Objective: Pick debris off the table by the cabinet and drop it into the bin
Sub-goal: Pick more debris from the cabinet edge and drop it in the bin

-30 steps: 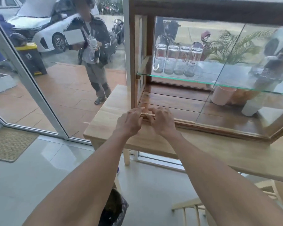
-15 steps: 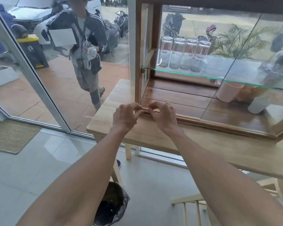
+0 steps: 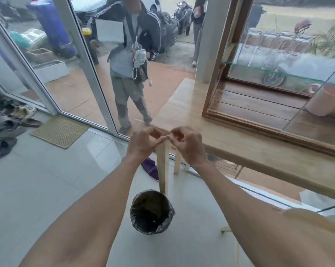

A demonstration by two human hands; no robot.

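Observation:
My left hand (image 3: 143, 143) and my right hand (image 3: 188, 145) meet fingertip to fingertip just off the near left corner of the wooden table (image 3: 240, 143). Both are pinched on a tiny bit of debris (image 3: 166, 137), which barely shows between the fingers. The round bin (image 3: 133, 208), lined with a dark bag, stands on the floor below and slightly nearer to me than the hands, beside the table leg (image 3: 162, 166). The glass-fronted wooden cabinet (image 3: 213, 74) sits on the table to the right.
A person (image 3: 132, 54) stands outside the glass door. A purple slipper (image 3: 150, 168) lies under the table. A doormat (image 3: 60, 131) and several shoes (image 3: 6, 120) are at the left. A pale chair (image 3: 307, 218) is at the lower right.
Both hands have lifted from the cabinet's base and moved left, off the table's corner, staying pinched together. My view has tipped down, bringing the whole bin into sight.

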